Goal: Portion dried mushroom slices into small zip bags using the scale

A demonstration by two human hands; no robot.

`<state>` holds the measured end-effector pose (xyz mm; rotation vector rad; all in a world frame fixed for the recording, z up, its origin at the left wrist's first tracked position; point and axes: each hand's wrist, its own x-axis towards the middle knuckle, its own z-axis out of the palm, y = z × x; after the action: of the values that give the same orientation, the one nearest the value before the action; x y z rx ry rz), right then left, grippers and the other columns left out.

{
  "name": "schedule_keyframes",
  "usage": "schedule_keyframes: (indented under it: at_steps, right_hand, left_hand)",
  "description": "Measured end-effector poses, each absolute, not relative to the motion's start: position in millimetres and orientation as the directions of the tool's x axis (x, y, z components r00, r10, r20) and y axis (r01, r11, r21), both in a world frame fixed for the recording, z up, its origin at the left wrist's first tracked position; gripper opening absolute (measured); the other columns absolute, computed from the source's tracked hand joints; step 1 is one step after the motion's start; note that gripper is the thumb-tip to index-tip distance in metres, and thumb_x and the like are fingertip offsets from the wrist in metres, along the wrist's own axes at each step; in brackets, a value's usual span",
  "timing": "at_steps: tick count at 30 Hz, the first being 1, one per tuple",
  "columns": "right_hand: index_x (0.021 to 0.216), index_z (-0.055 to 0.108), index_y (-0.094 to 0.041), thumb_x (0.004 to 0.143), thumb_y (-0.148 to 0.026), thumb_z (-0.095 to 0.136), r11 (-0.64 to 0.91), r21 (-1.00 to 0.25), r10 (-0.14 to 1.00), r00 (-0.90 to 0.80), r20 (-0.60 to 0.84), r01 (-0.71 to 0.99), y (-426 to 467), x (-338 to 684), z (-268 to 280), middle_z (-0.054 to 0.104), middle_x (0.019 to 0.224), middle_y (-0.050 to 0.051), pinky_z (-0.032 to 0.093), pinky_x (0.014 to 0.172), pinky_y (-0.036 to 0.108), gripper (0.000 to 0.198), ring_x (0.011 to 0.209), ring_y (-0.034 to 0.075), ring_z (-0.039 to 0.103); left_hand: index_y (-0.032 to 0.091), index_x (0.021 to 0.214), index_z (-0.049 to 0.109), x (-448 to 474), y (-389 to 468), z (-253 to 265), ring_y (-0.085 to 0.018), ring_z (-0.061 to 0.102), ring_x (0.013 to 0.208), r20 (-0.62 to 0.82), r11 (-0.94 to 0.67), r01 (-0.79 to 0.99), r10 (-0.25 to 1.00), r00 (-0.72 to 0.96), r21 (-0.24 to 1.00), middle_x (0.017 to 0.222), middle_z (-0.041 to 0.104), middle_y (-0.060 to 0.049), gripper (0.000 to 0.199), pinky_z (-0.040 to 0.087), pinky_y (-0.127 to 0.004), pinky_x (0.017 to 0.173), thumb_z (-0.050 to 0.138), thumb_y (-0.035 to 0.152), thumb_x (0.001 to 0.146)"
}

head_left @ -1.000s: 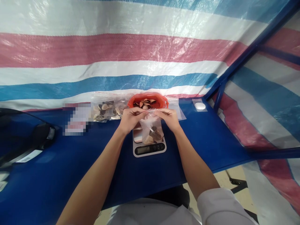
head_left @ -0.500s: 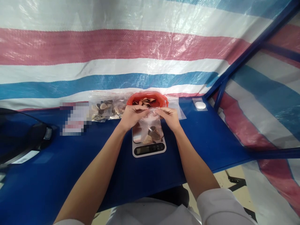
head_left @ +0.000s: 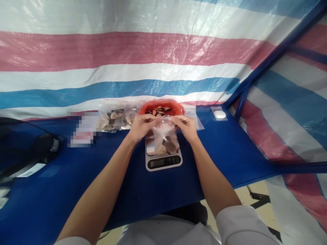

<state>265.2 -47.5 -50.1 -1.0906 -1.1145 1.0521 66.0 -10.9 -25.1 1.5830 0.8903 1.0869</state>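
Note:
A clear plastic bag (head_left: 165, 134) with several brown and pale pieces in its bottom hangs over a white kitchen scale (head_left: 165, 166). My left hand (head_left: 143, 126) pinches the bag's top edge on the left. On the right, my right hand (head_left: 186, 127) grips the same edge between thumb and fingers. Whether the bag's bottom rests on the scale I cannot tell. The scale's display looks dark. Just beyond my hands stands a red plastic bag (head_left: 176, 107), its mouth wide, holding similar dark and tan pieces.
Filled clear bags (head_left: 112, 119) lie at the back left, beside a blurred-out paper (head_left: 83, 131). A white round object (head_left: 219, 114) sits on a small clear bag at right. Black gear (head_left: 48, 146) occupies the left of the blue table (head_left: 219, 153). Striped sheeting (head_left: 127, 51) rises behind.
My hands have moved slightly apart along the bag's top edge, my left hand to the left. The view has shifted a little; the scale stays in place.

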Motion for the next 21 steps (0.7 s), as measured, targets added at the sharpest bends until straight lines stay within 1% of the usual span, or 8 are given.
schedule_keyframes:
  at_steps: [4,8,11,13,16,21]
  right_hand:
    - [0.078,0.079,-0.024,0.071,-0.054,0.082,0.205,-0.976,0.974,0.111,0.197,-0.067,-48,262,-50,0.079,0.08,0.002,0.059,0.072,0.034,0.031,0.074,0.019,0.072]
    - [0.076,0.08,-0.024,0.071,-0.053,0.082,0.202,-0.976,0.973,0.126,0.191,-0.082,-49,261,-50,0.077,0.074,0.001,0.058,0.064,0.032,0.029,0.07,0.019,0.071]
    - [0.079,0.08,-0.024,0.071,-0.053,0.081,0.177,-0.981,0.977,0.135,0.166,-0.079,-49,263,-52,0.076,0.072,0.001,0.058,0.061,0.032,0.03,0.069,0.02,0.072]
    - [0.078,0.08,-0.024,0.071,-0.053,0.081,0.173,-0.982,0.977,0.14,0.161,-0.08,-48,264,-53,0.076,0.072,0.002,0.058,0.061,0.032,0.03,0.069,0.02,0.072]
    - [0.075,0.079,-0.024,0.069,-0.054,0.083,0.189,-0.978,0.974,0.147,0.175,-0.088,-48,263,-52,0.077,0.072,0.001,0.058,0.063,0.032,0.03,0.07,0.019,0.072]
    - [0.08,0.076,-0.024,0.065,-0.057,0.085,0.189,-0.974,0.977,0.125,0.174,-0.123,-47,259,-51,0.077,0.074,0.001,0.06,0.069,0.034,0.038,0.071,0.019,0.072]
  left_hand:
    - [0.016,0.069,0.077,67,-13,-23,-0.018,0.064,0.061,0.232,-0.268,0.058,0.91,0.344,0.962,0.064,0.073,-0.003,0.042,0.051,-0.034,0.063,0.085,0.058,0.069]
    - [0.021,0.068,0.078,65,-11,-25,-0.019,0.066,0.063,0.231,-0.27,0.058,0.899,0.373,0.961,0.067,0.074,-0.004,0.033,0.054,-0.034,0.063,0.084,0.053,0.072]
    - [0.018,0.073,0.08,63,-9,-27,-0.019,0.068,0.068,0.186,-0.225,0.057,0.903,0.386,0.973,0.07,0.075,-0.003,0.034,0.054,-0.032,0.066,0.084,0.052,0.073]
    - [0.015,0.076,0.08,61,-8,-28,-0.019,0.068,0.07,0.159,-0.192,0.049,0.91,0.382,0.98,0.071,0.075,-0.003,0.037,0.054,-0.031,0.068,0.083,0.052,0.074]
    - [0.014,0.077,0.08,58,-8,-28,-0.019,0.068,0.072,0.145,-0.174,0.043,0.913,0.38,0.984,0.073,0.076,-0.003,0.038,0.054,-0.031,0.069,0.084,0.051,0.074]
    - [0.014,0.073,0.081,57,-9,-24,-0.021,0.069,0.069,0.135,-0.175,0.068,0.911,0.39,0.982,0.07,0.075,-0.006,0.037,0.055,-0.033,0.067,0.084,0.051,0.074]
